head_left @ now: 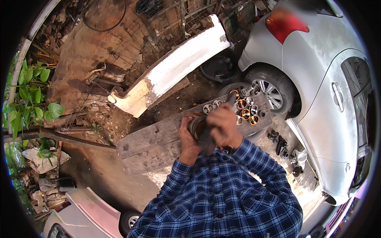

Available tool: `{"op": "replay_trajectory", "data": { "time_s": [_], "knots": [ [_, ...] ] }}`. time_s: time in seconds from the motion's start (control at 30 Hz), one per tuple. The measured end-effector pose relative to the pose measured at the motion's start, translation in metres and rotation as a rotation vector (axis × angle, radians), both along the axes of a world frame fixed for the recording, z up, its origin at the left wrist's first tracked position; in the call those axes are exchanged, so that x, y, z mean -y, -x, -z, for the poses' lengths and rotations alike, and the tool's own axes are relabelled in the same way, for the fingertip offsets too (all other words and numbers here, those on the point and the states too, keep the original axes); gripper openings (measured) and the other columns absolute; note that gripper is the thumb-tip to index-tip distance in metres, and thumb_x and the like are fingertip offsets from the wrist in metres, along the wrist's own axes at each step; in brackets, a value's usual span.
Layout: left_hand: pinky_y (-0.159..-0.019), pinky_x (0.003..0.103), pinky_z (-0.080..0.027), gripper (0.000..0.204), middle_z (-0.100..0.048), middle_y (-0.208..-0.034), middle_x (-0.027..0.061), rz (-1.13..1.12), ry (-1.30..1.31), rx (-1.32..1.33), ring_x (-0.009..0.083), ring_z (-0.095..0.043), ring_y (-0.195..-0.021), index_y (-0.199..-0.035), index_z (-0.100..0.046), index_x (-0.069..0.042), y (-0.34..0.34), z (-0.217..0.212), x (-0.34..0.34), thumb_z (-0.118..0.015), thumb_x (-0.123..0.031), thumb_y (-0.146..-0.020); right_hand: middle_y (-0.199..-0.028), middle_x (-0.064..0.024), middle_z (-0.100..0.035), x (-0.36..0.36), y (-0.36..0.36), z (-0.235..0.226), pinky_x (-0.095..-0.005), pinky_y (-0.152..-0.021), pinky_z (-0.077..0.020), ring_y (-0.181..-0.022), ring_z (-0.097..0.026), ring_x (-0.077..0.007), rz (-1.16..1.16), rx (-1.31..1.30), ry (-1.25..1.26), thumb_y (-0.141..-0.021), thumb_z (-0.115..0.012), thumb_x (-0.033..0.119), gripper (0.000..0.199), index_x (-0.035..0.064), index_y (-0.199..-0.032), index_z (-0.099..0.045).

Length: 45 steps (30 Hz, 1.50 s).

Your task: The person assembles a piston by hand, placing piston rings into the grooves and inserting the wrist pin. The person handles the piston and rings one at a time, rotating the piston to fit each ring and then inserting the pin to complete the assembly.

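My left hand (188, 139) is wrapped round the side of a brown, ribbed, hollow metal cylinder (197, 127) and holds it over the wooden bench. Closed on a long dark tool (208, 146) is my right hand (223, 123); motion blurs it, so its exact kind cannot be made out. The tool slants across the cylinder's right side, and its lower end is close to my shirt. Whether it touches the cylinder's wall is hidden. Just beyond my right hand, several metal pistons (253, 119), some with orange-lit insides, stand grouped on the bench's right end.
The worn plank bench (149, 142) runs slantwise before me. Behind it lie a long white panel (178, 65) and a black basin (219, 66). A silver car (305, 67) stands at the right, with dark metal parts (281, 145) on the ground. Another car (85, 216) is at lower left.
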<state>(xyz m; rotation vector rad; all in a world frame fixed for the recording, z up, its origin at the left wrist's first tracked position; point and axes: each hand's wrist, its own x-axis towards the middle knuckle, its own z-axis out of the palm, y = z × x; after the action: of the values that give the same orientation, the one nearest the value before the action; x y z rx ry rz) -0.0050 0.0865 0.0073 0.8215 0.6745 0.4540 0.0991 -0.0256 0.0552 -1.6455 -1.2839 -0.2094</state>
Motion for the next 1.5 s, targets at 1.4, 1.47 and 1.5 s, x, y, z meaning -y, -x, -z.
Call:
{"op": "replay_trajectory", "data": {
  "time_s": [1.4,1.47,1.5],
  "knots": [
    [-0.108,0.065,-0.040,0.048,-0.055,-0.128,0.0192,-0.114,0.479,0.261,0.0346,-0.053,-0.125,-0.127,-0.049,-0.002,0.008,-0.014,-0.018,-0.065,-0.026,-0.089,-0.158,-0.0209,-0.026,0.040,-0.009,0.041,-0.0317,-0.117,-0.0238,-0.147,-0.026,-0.0271,0.179,-1.105,0.358,-0.100,-0.051,0.039,0.075,-0.0064,-0.152,-0.021],
    [-0.106,0.058,-0.043,0.044,-0.056,-0.127,0.0171,-0.100,0.461,0.255,0.0325,-0.054,-0.123,-0.126,-0.050,-0.004,0.007,-0.009,-0.017,-0.067,-0.019,-0.088,-0.150,-0.0288,-0.035,0.039,0.006,0.029,-0.0350,-0.114,-0.0289,-0.142,-0.035,-0.0327,0.233,-0.940,0.427,-0.100,-0.053,0.040,0.075,-0.0118,-0.148,-0.026],
    [-0.104,0.053,-0.046,0.041,-0.057,-0.126,0.0152,-0.098,0.449,0.254,0.0308,-0.056,-0.119,-0.124,-0.052,-0.005,0.006,-0.007,-0.016,-0.067,-0.016,-0.087,-0.148,-0.0307,-0.038,0.038,0.013,0.023,-0.0360,-0.113,-0.0303,-0.140,-0.037,-0.0341,0.224,-0.909,0.441,-0.100,-0.053,0.040,0.075,-0.0133,-0.147,-0.027]
  ]
}}
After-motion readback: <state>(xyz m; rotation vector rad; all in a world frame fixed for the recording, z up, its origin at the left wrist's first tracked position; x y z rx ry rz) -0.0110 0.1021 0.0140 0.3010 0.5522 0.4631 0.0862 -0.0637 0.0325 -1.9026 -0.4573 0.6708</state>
